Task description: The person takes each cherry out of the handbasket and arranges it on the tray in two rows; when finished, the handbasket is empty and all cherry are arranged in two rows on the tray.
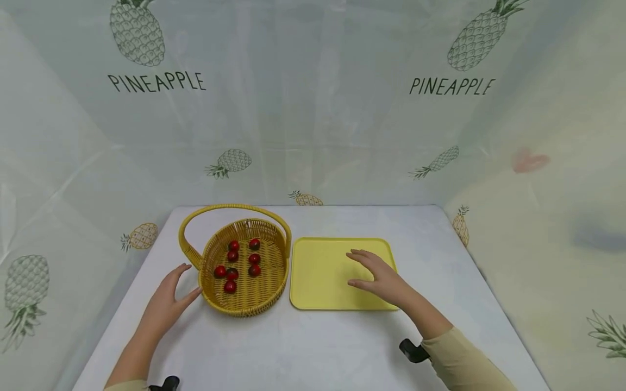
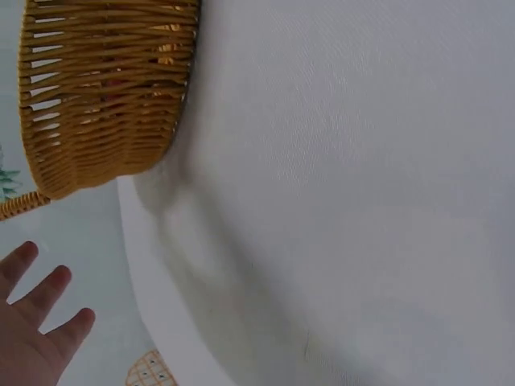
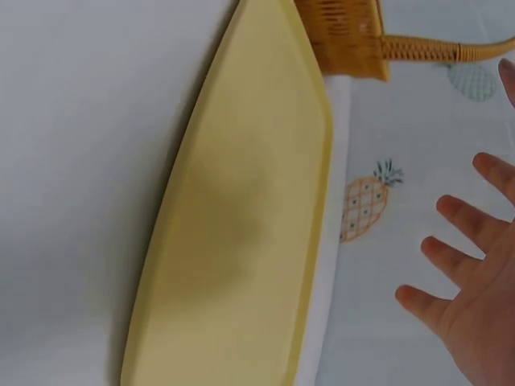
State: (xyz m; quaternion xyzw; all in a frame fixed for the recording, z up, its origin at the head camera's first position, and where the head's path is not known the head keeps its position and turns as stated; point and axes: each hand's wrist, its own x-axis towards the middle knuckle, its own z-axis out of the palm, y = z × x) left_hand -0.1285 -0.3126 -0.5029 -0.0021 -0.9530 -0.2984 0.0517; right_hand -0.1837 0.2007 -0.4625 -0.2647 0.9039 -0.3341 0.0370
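Observation:
In the head view a round yellow wicker basket (image 1: 266, 296) holds several dark red, cherry-like fruits (image 1: 230, 287), its hoop handle leaning toward the back. My left hand (image 1: 163, 307) is at the basket's left side, thumb and fingers spread and empty; in the left wrist view the hand (image 2: 32, 338) shows a gap to the basket (image 2: 105, 96). Over the right part of a flat yellow tray (image 1: 318, 274) hovers my right hand (image 1: 383, 279), fingers apart, holding nothing. The right wrist view shows that hand (image 3: 483, 297) beside the tray (image 3: 233, 209).
The basket and tray stand side by side on a white-covered table (image 1: 274, 347). A pale curtain (image 1: 313, 108) printed with pineapples hangs behind and around the table. Black bands (image 1: 413, 351) are on both wrists.

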